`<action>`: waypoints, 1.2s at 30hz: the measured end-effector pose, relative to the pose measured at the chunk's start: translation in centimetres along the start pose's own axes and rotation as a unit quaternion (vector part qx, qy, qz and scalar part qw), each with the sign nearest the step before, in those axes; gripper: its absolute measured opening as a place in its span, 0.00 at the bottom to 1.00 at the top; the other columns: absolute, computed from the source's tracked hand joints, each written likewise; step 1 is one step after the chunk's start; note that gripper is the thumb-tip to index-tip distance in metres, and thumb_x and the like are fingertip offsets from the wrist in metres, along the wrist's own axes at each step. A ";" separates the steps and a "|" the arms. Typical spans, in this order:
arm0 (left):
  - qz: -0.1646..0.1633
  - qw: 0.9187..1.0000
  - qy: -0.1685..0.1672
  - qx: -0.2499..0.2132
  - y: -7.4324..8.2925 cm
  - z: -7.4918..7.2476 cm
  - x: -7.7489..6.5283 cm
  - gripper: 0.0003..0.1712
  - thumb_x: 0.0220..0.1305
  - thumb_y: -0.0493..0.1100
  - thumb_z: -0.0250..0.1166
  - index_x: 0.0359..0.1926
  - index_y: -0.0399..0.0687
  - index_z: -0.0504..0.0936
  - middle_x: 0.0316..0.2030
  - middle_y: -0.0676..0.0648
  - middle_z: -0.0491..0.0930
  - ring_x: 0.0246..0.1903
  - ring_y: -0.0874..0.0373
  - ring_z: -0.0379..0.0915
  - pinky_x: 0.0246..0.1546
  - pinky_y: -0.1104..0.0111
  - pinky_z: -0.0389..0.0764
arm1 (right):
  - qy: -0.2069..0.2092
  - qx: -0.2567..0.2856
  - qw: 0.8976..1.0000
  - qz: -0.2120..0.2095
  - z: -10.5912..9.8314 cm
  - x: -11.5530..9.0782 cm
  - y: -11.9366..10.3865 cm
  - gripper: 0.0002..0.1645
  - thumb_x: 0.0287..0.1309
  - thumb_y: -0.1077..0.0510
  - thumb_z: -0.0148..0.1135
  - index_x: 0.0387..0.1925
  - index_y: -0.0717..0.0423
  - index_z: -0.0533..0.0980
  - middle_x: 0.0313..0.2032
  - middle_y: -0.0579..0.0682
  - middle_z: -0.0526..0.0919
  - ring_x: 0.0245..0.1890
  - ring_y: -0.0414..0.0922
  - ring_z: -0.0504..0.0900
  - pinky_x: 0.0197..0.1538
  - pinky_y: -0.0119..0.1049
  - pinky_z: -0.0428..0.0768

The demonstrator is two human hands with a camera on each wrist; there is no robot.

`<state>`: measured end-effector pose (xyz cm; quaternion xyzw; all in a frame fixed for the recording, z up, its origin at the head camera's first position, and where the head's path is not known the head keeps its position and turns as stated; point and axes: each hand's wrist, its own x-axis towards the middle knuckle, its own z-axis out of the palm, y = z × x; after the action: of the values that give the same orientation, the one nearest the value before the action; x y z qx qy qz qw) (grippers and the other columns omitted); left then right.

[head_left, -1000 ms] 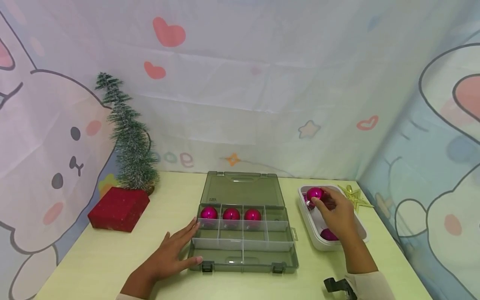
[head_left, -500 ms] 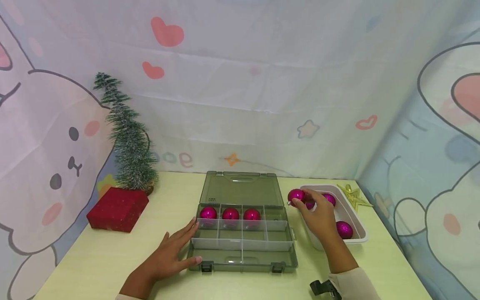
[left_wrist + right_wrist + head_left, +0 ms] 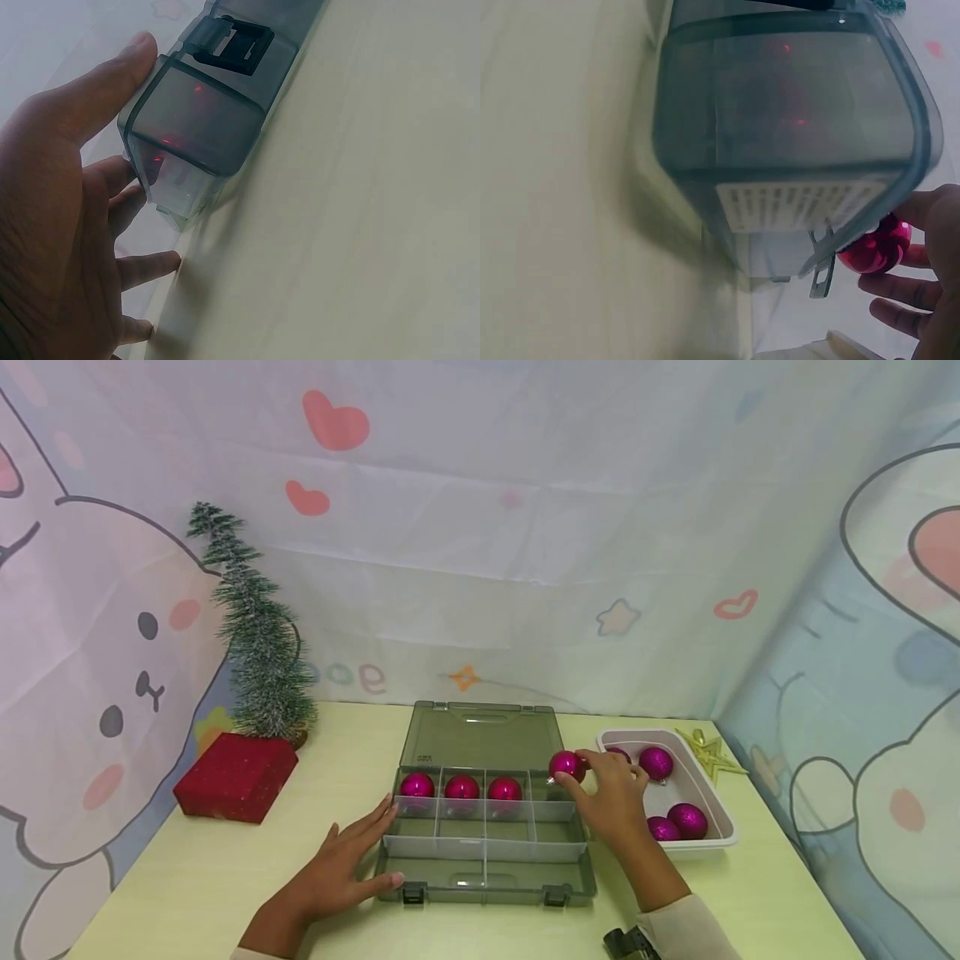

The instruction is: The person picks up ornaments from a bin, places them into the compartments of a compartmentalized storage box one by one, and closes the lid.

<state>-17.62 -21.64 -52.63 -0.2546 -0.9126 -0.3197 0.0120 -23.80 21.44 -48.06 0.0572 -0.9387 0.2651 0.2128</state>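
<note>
My right hand (image 3: 617,797) pinches a shiny magenta Christmas ball (image 3: 567,766) between thumb and fingers, over the right end of the box's back row. In the right wrist view this ball (image 3: 877,247) shows beside the box corner. The divided box (image 3: 483,893), of see-through grey-green plastic, lies with its lid (image 3: 483,739) folded back. Three shiny balls, among them the middle one (image 3: 462,787), sit in back-row compartments. My left hand (image 3: 337,868) rests against the box's left side, fingers straight; the left wrist view shows the thumb on the box (image 3: 199,112).
Right of the box stands a white tray (image 3: 716,802) with several glittery magenta balls (image 3: 687,820). Behind it lies a gold star (image 3: 708,753). A small frosted tree (image 3: 262,643) and a red block (image 3: 237,777) stand at the left. A printed cloth hangs behind the table.
The right hand has carried the ball left, out of the white tray to above the box's right back corner. More balls in the tray show now. The left hand has stayed put.
</note>
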 end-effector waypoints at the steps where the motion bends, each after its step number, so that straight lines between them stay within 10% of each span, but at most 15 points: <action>1: 0.000 1.000 0.000 0.000 0.0 0.0 0.0 0.54 0.70 0.65 0.71 0.87 0.51 0.60 0.87 0.43 0.56 0.82 0.32 0.60 0.66 0.10 0.49 | 0.002 0.000 1.000 -0.005 0.1 -0.1 0.0 0.34 0.66 0.43 0.77 0.65 0.58 0.82 0.58 0.60 0.90 0.67 0.63 0.80 0.70 0.74 0.62; 9: 0.005 1.000 0.000 0.000 0.1 -0.1 0.0 0.54 0.70 0.65 0.71 0.87 0.50 0.60 0.87 0.43 0.56 0.82 0.31 0.60 0.65 0.10 0.49 | 0.033 0.101 0.994 -0.027 1.1 -0.4 -0.5 0.28 0.63 0.52 0.81 0.58 0.64 0.83 0.47 0.60 0.90 0.54 0.61 0.86 0.61 0.62 0.81; 36: 0.005 1.000 0.008 -0.001 0.0 0.1 -0.1 0.54 0.70 0.64 0.71 0.87 0.51 0.61 0.87 0.44 0.56 0.82 0.32 0.60 0.65 0.10 0.48 | -0.020 0.108 0.993 0.033 2.6 -1.0 -0.3 0.29 0.69 0.54 0.75 0.63 0.68 0.77 0.61 0.68 0.84 0.67 0.66 0.81 0.72 0.63 0.77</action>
<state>-17.51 -21.60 -52.73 -0.2564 -0.9110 -0.3224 0.0207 -23.81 19.81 -50.38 0.0541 -0.9101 0.3703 0.1782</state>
